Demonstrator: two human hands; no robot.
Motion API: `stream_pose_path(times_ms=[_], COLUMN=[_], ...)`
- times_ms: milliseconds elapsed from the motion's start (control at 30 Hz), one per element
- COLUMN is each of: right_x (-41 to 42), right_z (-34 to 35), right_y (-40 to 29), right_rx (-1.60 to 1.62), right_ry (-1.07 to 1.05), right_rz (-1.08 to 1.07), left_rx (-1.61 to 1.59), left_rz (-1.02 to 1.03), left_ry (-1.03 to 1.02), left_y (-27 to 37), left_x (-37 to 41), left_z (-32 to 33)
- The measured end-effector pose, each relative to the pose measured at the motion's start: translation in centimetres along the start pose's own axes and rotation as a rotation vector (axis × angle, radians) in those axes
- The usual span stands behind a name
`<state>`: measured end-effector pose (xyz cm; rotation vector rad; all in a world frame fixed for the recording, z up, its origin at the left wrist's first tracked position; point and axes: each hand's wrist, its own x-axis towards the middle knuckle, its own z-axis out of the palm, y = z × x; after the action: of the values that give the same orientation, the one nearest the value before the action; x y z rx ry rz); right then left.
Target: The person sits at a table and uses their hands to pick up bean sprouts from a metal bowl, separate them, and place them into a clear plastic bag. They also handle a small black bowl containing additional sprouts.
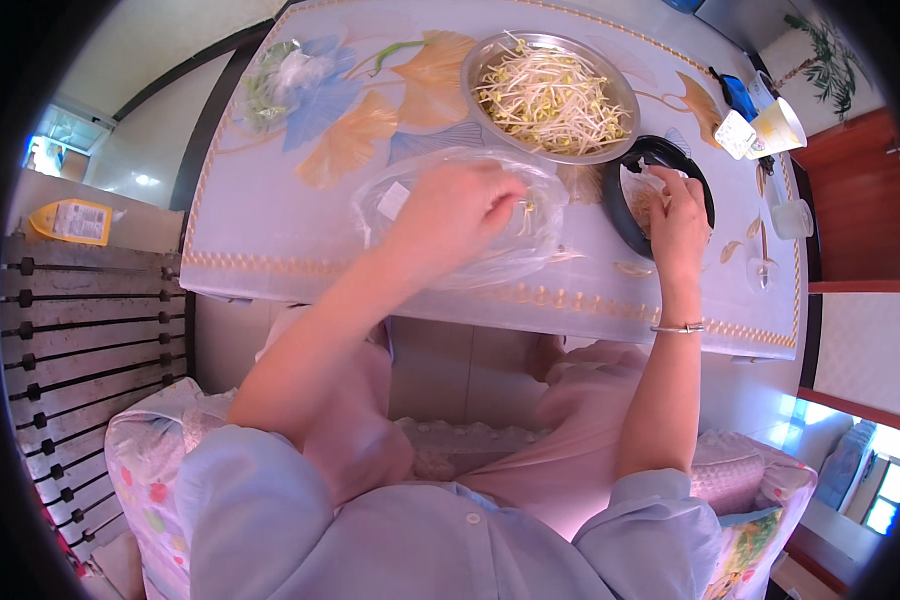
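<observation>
My left hand (461,201), fingers curled in, hovers over a clear plastic bag (495,259) lying flat near the table's front edge. A few bean sprouts (527,216) show on the bag beside its fingertips; whether the fingers pinch one is hidden. My right hand (680,221) reaches into a black bowl (619,214), fingertips at a whitish liner (634,180) with small brownish scraps in it. What those fingers hold, if anything, cannot be made out. Behind both hands, a stainless steel bowl (471,105) holds a heap of yellow-headed bean sprouts (551,97).
A bag of green vegetables (274,86) and a green pepper (394,52) lie at the table's far left. On the right stand a paper cup (780,127) and a clear plastic cup (793,219). A yellow packet (71,222) rests on a ledge beyond the left edge.
</observation>
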<state>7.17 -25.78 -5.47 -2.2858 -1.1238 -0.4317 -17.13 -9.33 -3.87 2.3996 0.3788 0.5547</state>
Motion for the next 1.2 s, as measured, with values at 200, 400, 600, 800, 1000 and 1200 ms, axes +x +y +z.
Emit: stream_pose_path(times_ms=[200, 400, 600, 800, 1000, 1200], right_x=[-1.2, -4.6, -4.6, -4.2, -3.8, -3.6], right_z=[-0.7, 2.6, 3.9, 4.3, 4.1, 3.7], right_y=[-5.2, -9.5, -9.9, -8.9, -9.0, -9.3], right_rx=[0.321, 0.359, 0.079, 0.171, 0.171, 0.344], right_ry=[-0.073, -0.294, -0.302, -0.359, -0.413, -0.434], right_rz=[-0.129, -0.427, -0.43, -0.392, -0.369, -0.242], left_rx=[0.234, 0.329, 0.334, 0.314, 0.317, 0.255], left_rz=[0.14, 0.098, 0.095, 0.035, 0.023, 0.023], left_ry=[0.094, 0.057, 0.035, 0.019, 0.019, 0.082], left_y=[-1.6, -1.8, -1.7, -1.9, -1.9, -1.9], left_x=[-1.9, -2.1, -2.6, -2.7, -2.8, -2.6], left_z=[3.4, 3.8, 2.9, 2.8, 2.9, 2.8])
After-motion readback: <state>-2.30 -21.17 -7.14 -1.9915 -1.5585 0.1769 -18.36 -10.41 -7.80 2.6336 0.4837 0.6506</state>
